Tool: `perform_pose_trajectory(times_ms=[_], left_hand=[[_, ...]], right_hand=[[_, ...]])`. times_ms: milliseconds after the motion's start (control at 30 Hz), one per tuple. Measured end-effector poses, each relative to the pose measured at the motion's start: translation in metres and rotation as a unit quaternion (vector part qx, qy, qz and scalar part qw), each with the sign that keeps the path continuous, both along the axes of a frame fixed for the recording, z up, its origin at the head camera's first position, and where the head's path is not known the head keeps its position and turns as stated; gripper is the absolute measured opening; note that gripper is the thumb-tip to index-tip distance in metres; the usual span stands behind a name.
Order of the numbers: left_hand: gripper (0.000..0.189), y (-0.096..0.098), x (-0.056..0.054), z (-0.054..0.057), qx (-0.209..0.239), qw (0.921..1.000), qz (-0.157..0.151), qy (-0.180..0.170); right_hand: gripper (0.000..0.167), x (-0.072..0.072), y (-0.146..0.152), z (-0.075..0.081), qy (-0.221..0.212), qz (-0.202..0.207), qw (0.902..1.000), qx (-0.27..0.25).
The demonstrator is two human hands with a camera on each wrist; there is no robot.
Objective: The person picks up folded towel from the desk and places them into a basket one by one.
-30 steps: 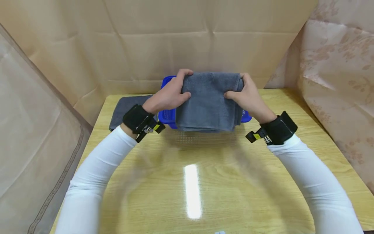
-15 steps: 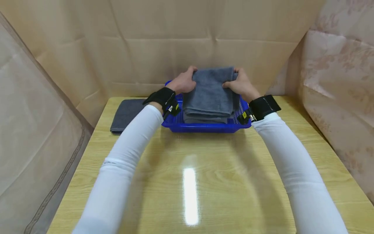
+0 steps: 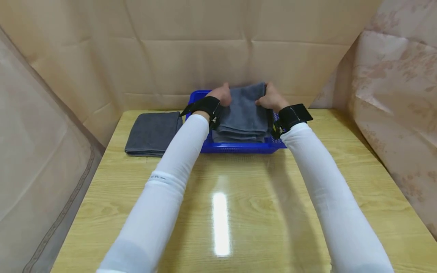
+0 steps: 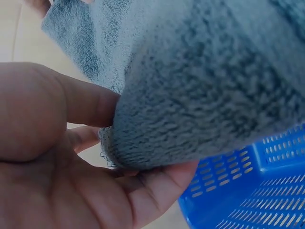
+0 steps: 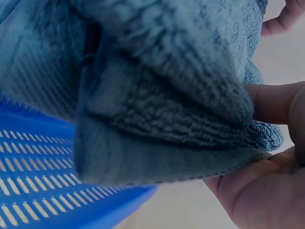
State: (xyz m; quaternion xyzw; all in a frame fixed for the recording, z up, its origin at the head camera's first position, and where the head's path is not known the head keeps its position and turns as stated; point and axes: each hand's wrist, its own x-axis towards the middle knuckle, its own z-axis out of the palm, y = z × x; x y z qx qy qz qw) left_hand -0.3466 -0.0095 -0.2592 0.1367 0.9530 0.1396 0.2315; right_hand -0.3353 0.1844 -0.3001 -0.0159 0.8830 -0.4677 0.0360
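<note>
A folded grey towel (image 3: 244, 110) hangs over the blue plastic basket (image 3: 235, 149), its front folds low against more grey cloth lying inside. My left hand (image 3: 221, 94) pinches the towel's far left side; in the left wrist view the thumb lies on top of the towel (image 4: 200, 90) and the fingers underneath. At the opposite side, my right hand (image 3: 272, 99) grips the far right edge. The right wrist view shows the towel's layered edge (image 5: 167, 129) between thumb and fingers. Whether the towel touches the cloth below cannot be told.
A second folded grey towel (image 3: 153, 132) lies on the wooden table (image 3: 252, 212) left of the basket, partly behind my left forearm. A beige cloth backdrop (image 3: 191, 60) rises just behind the basket, and a floral cloth (image 3: 399, 113) stands on the right.
Both hands have carried the towel away from me and lowered it from in front of the basket to over its inside. The basket's front rim has come into sight.
</note>
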Motion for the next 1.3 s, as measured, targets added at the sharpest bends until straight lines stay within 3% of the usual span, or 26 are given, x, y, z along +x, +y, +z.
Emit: perform_pose_trajectory(times_ms=[233,433,600,733,800,900,1067,1167,1300], left_hand=[[0.069,-0.004,0.006,-0.006,-0.012,0.9988,0.045,-0.016],[0.073,-0.006,0.011,-0.010,-0.006,0.9972,0.071,-0.025],[0.065,-0.003,0.012,-0.014,-0.023,0.9959,0.051,-0.071],[0.063,-0.001,0.013,-0.015,-0.048,0.9949,0.050,-0.074],[0.064,0.001,0.013,-0.015,-0.068,0.9949,0.038,-0.065],[0.062,0.004,0.012,-0.016,-0.098,0.9939,-0.006,-0.049],[0.022,0.010,0.014,-0.022,-0.116,0.9902,-0.076,-0.021],[0.014,0.013,0.019,-0.024,-0.122,0.9887,-0.088,-0.009],[0.027,0.013,0.023,-0.024,-0.127,0.9888,-0.079,0.003]], right_hand=[[0.073,-0.002,-0.005,-0.008,-0.005,0.011,0.9973,0.072],[0.074,0.000,-0.006,-0.013,-0.006,0.024,0.9883,0.151],[0.079,0.004,-0.004,-0.019,-0.021,0.049,0.9748,0.217],[0.080,0.004,-0.003,-0.021,-0.016,0.061,0.9721,0.226],[0.080,0.005,-0.001,-0.021,-0.016,0.065,0.9716,0.227],[0.080,0.007,0.003,-0.019,-0.023,0.076,0.9684,0.236],[0.079,0.012,0.010,-0.015,-0.041,0.102,0.9603,0.257],[0.078,0.016,0.013,-0.013,-0.061,0.121,0.9510,0.278],[0.078,0.018,0.014,-0.012,-0.080,0.139,0.9394,0.303]])
